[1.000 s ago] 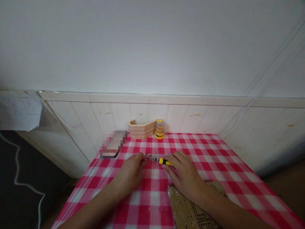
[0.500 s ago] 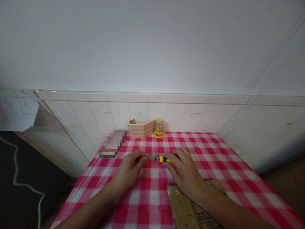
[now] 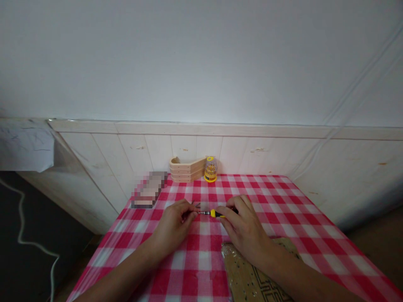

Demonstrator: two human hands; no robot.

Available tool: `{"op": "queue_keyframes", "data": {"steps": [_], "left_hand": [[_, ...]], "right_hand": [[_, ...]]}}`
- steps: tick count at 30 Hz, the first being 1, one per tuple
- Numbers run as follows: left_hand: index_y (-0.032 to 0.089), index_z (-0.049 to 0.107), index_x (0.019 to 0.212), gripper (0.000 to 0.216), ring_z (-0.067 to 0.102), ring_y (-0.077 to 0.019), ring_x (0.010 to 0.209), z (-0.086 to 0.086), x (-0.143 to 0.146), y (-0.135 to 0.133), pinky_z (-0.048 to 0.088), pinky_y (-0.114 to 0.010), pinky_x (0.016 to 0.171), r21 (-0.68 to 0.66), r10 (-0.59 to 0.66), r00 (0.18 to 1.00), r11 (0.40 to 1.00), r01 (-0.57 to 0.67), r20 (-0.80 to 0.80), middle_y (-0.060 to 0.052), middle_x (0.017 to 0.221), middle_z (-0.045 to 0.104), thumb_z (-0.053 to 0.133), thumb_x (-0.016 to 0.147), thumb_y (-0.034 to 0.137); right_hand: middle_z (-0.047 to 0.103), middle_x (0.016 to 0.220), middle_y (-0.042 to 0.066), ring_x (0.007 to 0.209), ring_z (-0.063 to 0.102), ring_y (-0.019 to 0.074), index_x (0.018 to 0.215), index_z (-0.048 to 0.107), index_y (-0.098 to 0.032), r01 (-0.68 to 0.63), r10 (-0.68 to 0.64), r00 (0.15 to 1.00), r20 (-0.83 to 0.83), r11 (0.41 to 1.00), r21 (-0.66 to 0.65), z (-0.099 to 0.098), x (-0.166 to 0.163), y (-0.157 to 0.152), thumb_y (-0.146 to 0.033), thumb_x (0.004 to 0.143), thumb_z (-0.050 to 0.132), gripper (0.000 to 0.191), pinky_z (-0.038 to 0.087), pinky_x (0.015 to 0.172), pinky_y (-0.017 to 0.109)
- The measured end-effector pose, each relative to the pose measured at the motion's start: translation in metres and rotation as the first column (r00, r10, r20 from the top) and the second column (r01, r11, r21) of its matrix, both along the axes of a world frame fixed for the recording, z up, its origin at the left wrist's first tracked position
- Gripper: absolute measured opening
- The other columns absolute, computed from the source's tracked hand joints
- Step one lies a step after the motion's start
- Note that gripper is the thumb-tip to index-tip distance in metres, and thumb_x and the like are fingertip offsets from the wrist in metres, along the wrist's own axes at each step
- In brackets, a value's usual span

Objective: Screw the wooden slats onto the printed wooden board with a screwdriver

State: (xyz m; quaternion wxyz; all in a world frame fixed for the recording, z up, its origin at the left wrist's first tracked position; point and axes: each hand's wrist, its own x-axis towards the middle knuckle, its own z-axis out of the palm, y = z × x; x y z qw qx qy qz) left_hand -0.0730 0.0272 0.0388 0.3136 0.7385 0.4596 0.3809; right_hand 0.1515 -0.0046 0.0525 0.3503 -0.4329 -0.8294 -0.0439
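Between thumb and fingers, my right hand point(image 3: 244, 218) grips the black and yellow handle of a small screwdriver point(image 3: 213, 213), its shaft pointing left. My left hand point(image 3: 174, 218) pinches a small thin metal piece point(image 3: 197, 205) whose ends stick out past the fingertips. Most of that piece is hidden by the fingers, so its kind is unclear. The screwdriver's tip reaches the left fingertips; whether it touches the metal piece I cannot tell.
At the table's back stand a clear-domed yellow bit set point(image 3: 210, 170) and stacked pale wooden pieces point(image 3: 185, 171). A blurred-out flat item point(image 3: 148, 191) lies back left. Under my right forearm is a plastic-wrapped brown board point(image 3: 248, 272) with black lines. A red-and-white checked cloth point(image 3: 195, 268) covers the table.
The screwdriver has shifted slightly left and down, its tip now closer to the left fingertips. My left hand has turned a little around the small metal piece.
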Motion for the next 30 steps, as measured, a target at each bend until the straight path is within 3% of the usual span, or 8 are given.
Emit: {"op": "queue_keyframes", "data": {"steps": [10,18,30], "left_hand": [[0.021,0.072,0.081,0.02,0.063,-0.0198,0.075,-0.0016,-0.0014,0.0013,0.047,-0.03,0.07,0.059,0.042,0.998,0.997,-0.04,-0.037,-0.005,0.08,0.069,0.054,0.089,0.024],[0.021,0.067,0.073,0.022,0.06,-0.018,0.07,0.0028,-0.0065,0.0048,0.045,-0.028,0.067,0.059,0.058,0.998,0.997,-0.057,-0.006,-0.003,0.075,0.067,0.056,0.089,0.029],[0.021,0.072,0.082,0.019,0.063,-0.0186,0.072,-0.0024,-0.0052,0.0044,0.046,-0.029,0.067,0.01,0.041,0.999,0.999,-0.041,0.011,-0.004,0.078,0.07,0.058,0.09,0.031]], "right_hand": [[0.064,0.084,0.007,0.079,0.055,0.0228,0.097,0.069,-0.018,-0.042,0.048,0.997,0.068,0.995,-0.092,0.0004,-0.0009,-0.0018,-0.025,0.101,0.052,0.019,0.048,0.069,0.036],[0.065,0.085,0.008,0.079,0.054,0.0227,0.094,0.067,-0.018,-0.027,0.03,0.999,0.039,0.997,-0.078,0.0013,-0.0021,-0.0001,-0.025,0.103,0.046,0.024,0.046,0.07,0.036],[0.066,0.088,0.008,0.083,0.057,0.0248,0.101,0.066,-0.017,-0.017,0.019,1.0,0.019,0.997,-0.076,-0.0004,-0.0003,0.0007,-0.022,0.101,0.05,0.016,0.049,0.073,0.039]]}}
